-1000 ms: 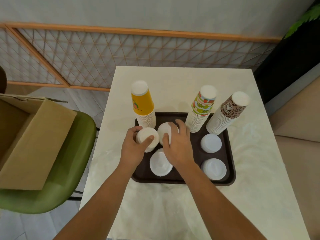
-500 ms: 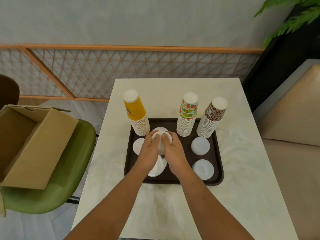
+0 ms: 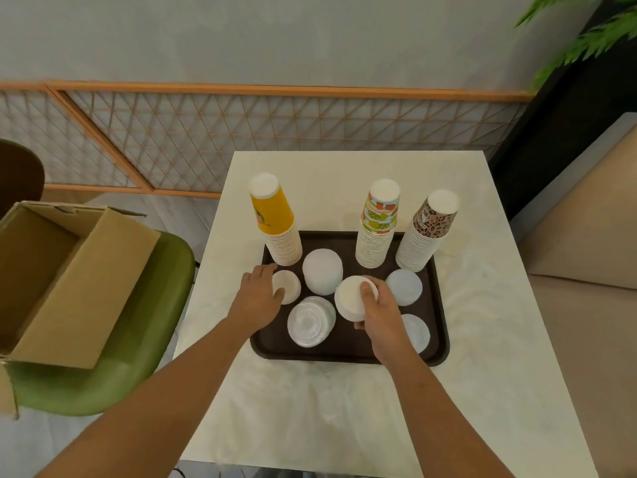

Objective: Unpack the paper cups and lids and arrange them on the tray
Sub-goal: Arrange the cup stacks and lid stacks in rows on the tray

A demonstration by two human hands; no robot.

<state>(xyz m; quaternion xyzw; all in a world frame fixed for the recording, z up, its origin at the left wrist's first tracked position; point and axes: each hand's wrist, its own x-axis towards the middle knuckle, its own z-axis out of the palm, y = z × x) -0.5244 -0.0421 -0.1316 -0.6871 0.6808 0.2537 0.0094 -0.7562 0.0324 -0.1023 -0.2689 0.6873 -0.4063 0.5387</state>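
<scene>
count: 3 cup stacks, yellow cup stack [image 3: 275, 229], fruit-print cup stack [image 3: 377, 229], leopard-print cup stack [image 3: 427, 232]; 5 white lid stacks [image 3: 323, 270], 1 clear lid stack [image 3: 311, 320], 1 tray [image 3: 348, 351], 1 cardboard box [image 3: 86, 288], 1 green chair [image 3: 148, 322], left hand [image 3: 256, 294] plus right hand [image 3: 382, 315].

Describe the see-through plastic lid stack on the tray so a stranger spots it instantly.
On the white square table sits a dark brown rectangular tray. At its nearest edge, left of centre, lies a stack of round lids. Unlike the opaque white lid stacks around it, this one is clear plastic.

Right hand [image 3: 381, 317] grips a lid stack [image 3: 352, 299] above the tray [image 3: 439, 305].
</scene>
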